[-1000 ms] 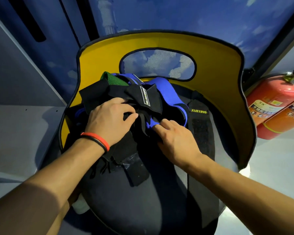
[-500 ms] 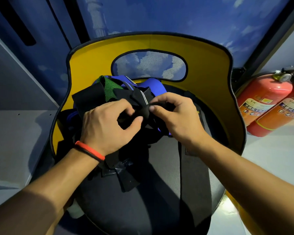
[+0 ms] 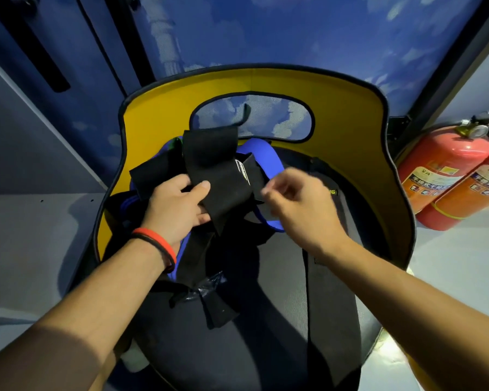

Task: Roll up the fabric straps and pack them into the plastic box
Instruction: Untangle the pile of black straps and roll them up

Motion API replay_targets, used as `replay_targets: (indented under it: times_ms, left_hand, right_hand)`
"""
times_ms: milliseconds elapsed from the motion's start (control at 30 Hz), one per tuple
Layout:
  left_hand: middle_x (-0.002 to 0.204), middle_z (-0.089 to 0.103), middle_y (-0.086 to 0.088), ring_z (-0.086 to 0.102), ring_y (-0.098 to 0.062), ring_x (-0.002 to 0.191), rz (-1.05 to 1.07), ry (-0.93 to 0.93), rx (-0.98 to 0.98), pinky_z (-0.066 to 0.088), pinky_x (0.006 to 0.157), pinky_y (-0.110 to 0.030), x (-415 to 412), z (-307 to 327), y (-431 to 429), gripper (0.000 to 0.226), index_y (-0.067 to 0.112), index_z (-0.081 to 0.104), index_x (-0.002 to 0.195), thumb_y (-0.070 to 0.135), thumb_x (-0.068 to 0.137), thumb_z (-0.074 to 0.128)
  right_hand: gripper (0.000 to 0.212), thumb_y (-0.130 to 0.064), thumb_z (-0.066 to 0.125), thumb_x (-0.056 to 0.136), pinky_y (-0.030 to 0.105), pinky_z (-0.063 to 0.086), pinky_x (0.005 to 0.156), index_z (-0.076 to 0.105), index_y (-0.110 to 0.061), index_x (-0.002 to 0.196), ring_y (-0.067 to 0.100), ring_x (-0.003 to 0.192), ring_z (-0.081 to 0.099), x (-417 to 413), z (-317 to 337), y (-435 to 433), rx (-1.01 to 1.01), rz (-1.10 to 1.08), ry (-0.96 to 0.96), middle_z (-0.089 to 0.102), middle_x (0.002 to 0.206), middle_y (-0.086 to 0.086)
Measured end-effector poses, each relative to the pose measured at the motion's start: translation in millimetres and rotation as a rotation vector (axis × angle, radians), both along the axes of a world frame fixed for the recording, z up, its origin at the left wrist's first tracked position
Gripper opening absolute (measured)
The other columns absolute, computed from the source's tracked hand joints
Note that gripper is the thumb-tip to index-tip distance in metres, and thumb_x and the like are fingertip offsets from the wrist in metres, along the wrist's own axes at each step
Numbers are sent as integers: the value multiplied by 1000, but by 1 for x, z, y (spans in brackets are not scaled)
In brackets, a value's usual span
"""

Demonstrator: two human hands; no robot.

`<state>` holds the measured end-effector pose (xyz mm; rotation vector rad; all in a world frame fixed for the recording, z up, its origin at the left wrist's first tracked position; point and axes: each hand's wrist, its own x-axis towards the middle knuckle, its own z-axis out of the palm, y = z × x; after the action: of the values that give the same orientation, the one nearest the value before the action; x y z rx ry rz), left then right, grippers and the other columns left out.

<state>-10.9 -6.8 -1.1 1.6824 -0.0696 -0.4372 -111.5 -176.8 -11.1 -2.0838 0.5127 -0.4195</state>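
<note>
A heap of fabric straps lies on a black seat cushion (image 3: 266, 320). My left hand (image 3: 178, 204), with a red band on the wrist, grips a wide black strap (image 3: 223, 176) lifted off the heap, thumb on top. A white label shows on that strap. My right hand (image 3: 299, 204) is just right of the strap's end with fingertips pinched together; it looks blurred and I cannot tell if it touches the fabric. A blue strap (image 3: 266, 156) loops behind and under the black one. A bit of green strap (image 3: 177, 142) peeks out at the left. No plastic box is visible.
A yellow curved backrest (image 3: 336, 114) with an oval opening wraps the seat. Two red fire extinguishers (image 3: 446, 170) lie at the right on a pale floor. A long black strap (image 3: 331, 306) hangs down the cushion's right side. A grey ledge (image 3: 40, 235) sits at the left.
The black strap has been lifted and spread out above the heap in my left hand. My right hand has slid from the strap's middle to its right end.
</note>
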Motion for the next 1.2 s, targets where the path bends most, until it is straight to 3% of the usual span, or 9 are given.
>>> replay_targets:
  times_ms: [100, 200, 333, 467, 567, 667, 800, 967, 1200]
  left_hand:
    - [86, 78, 6, 75, -11, 73, -45, 30, -32, 55, 55, -18, -4, 2, -1, 13, 19, 67, 102, 15, 103, 54]
    - [90, 78, 2, 75, -12, 71, -56, 38, -19, 55, 55, -19, -5, 4, -1, 12, 16, 67, 103, 16, 102, 55]
    - [85, 75, 3, 74, -12, 70, -139, 62, 5, 58, 61, -21, -3, 9, 4, 9, 12, 65, 96, 14, 101, 58]
    - [61, 69, 2, 70, -14, 59, -207, -277, 361, 59, 60, -32, 4, 12, 21, 27, 3, 61, 76, 22, 92, 71]
    - [66, 74, 1, 73, -15, 62, -228, -370, 455, 51, 62, -28, 11, 17, 39, 14, 16, 73, 77, 24, 88, 75]
    - [67, 73, 8, 71, -9, 66, -295, -503, 590, 55, 69, -32, 12, 15, 57, 9, 26, 74, 76, 28, 83, 79]
    - [100, 65, 16, 63, -6, 93, -534, -700, 753, 54, 89, -39, 2, 11, 69, 18, 36, 75, 93, 35, 76, 83]
    - [143, 19, 8, 21, -18, 136, -805, -748, 1093, 36, 111, -41, -9, -5, 78, 97, 42, 36, 149, 44, 66, 88]
    - [157, 15, 5, 11, -22, 147, -770, -939, 1225, 32, 112, -45, 12, -12, 85, 90, 44, 34, 150, 12, 77, 75]
  right_hand:
    - [29, -31, 79, 85, 34, 58, 81, 71, -21, 112, 10, 83, 69, 1, -15, 15, 51, 232, 306, 71, 92, -8]
    - [42, -33, 78, 86, 36, 55, 90, 62, -20, 123, 18, 98, 68, 2, -20, 30, 43, 244, 315, 68, 110, -5]
    - [39, -46, 80, 81, 27, 48, 73, 58, -19, 99, 13, 87, 62, 4, -14, 29, -24, 151, 255, 66, 95, -7]
    - [50, -59, 75, 81, 34, 43, 59, 52, -17, 67, 14, 66, 55, 5, -10, 27, -186, 130, 179, 58, 65, -3]
    - [49, -52, 70, 89, 37, 46, 60, 51, -16, 61, 21, 66, 57, 4, -13, 24, -249, 207, 230, 58, 61, 0]
    - [35, -44, 71, 89, 40, 56, 74, 65, -15, 71, 30, 80, 66, -3, -24, 25, -320, 428, 498, 69, 75, 9]
    - [54, -65, 74, 77, 38, 53, 75, 68, -17, 101, 30, 95, 65, -23, -41, 49, -362, 480, 723, 69, 97, 6]
    - [68, -70, 76, 71, 37, 41, 71, 38, -23, 102, 30, 101, 63, -38, -55, 86, -458, 422, 711, 60, 108, 2]
    - [28, -43, 71, 90, 33, 42, 67, 47, -29, 86, 26, 83, 57, -42, -67, 92, -195, 369, 605, 57, 87, -4]
